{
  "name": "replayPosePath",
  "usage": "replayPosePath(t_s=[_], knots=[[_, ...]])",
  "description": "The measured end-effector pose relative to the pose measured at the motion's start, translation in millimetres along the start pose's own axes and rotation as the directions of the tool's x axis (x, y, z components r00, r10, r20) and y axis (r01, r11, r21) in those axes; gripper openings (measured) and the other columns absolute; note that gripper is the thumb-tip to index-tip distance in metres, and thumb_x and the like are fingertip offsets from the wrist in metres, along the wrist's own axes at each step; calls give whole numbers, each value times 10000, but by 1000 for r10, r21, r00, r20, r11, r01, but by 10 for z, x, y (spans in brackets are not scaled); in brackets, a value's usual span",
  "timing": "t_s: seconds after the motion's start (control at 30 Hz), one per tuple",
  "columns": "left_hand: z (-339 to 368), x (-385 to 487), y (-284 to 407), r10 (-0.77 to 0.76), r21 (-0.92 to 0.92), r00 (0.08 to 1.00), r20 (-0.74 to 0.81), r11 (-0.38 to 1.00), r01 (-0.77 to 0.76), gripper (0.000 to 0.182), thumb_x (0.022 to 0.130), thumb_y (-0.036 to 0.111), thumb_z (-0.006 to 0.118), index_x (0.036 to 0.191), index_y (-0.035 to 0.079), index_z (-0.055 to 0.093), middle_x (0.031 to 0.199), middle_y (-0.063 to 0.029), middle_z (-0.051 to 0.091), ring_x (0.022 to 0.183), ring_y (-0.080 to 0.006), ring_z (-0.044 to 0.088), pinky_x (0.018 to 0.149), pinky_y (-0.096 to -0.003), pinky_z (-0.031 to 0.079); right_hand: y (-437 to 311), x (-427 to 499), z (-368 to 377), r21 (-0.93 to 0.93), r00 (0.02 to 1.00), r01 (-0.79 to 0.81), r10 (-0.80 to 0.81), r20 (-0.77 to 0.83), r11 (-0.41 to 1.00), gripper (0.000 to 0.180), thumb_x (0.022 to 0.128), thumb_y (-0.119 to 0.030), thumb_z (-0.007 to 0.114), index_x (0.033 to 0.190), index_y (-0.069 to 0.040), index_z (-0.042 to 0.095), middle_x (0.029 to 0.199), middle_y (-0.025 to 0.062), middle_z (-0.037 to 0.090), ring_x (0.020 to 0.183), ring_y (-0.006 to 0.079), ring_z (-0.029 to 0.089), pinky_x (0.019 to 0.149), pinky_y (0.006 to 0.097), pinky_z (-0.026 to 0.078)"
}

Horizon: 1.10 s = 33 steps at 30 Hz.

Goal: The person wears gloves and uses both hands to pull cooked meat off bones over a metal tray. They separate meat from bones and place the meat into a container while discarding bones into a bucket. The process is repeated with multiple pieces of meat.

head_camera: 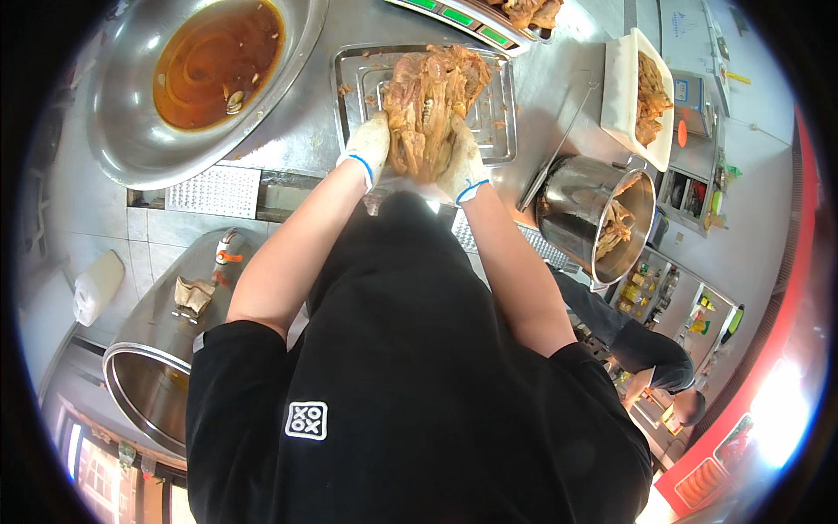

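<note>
A large piece of cooked meat on bone (425, 108), with a row of teeth showing, is held between my two hands over a rectangular metal tray (503, 141). My left hand (370, 147), in a pale glove with a blue cuff edge, grips its left side. On the right side, my right hand (463, 164) grips it in a matching glove. Small meat scraps lie on the tray. The undersides of the fingers are hidden by the meat.
A wide metal basin (124, 118) of brown liquid stands left. Beyond the tray is a scale (458, 19). At right are a white container of meat (619, 98), long metal tongs (563, 141) and a steel pot (569, 196). A co-worker (648, 354) stands at lower right.
</note>
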<state>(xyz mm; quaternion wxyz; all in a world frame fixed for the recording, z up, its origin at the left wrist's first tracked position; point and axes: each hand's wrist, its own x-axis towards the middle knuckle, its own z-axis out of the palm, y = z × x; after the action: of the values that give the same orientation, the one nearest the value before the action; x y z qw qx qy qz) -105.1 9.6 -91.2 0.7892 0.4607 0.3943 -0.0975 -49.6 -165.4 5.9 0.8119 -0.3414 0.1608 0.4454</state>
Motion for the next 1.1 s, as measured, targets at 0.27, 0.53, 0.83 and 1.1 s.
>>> replayPosePath(t_s=[0.27,0.53,0.83,1.1], knots=[[-236,-554,436,547,739,828,-120,607,-294,604,1012,376,730,1461,-20,647,1338,-258,743,1268,-398,710,1140,-442,532,59,347,-43,-97,968,103,-122,-219,990,490,1161,-401,533,1580,-149,564,1530,115,663,1369,344,654,1196,536,519],[557,-1021,649,203,968,967,153,166,-188,629,1012,565,666,1313,13,684,1253,-250,779,1204,-408,763,1014,-484,606,83,600,-484,-132,987,115,-128,-92,985,472,1161,-352,545,1507,-43,629,1390,140,738,1217,300,717,1082,476,579],[836,-884,910,62,994,997,51,88,-56,490,1028,402,671,1306,12,775,1321,-221,796,1248,-343,782,1017,-450,624,162,585,-590,-420,953,75,-189,-236,904,389,1130,-329,597,1392,-63,709,1300,132,770,1118,277,750,982,434,612],[757,-910,1388,38,979,999,29,203,-36,829,982,684,548,1370,-11,778,1420,-291,733,1358,-397,709,1140,-434,545,154,382,-420,-966,810,218,-579,98,142,536,1175,-353,530,1567,7,595,1593,234,619,1566,392,494,1311,463,364]])
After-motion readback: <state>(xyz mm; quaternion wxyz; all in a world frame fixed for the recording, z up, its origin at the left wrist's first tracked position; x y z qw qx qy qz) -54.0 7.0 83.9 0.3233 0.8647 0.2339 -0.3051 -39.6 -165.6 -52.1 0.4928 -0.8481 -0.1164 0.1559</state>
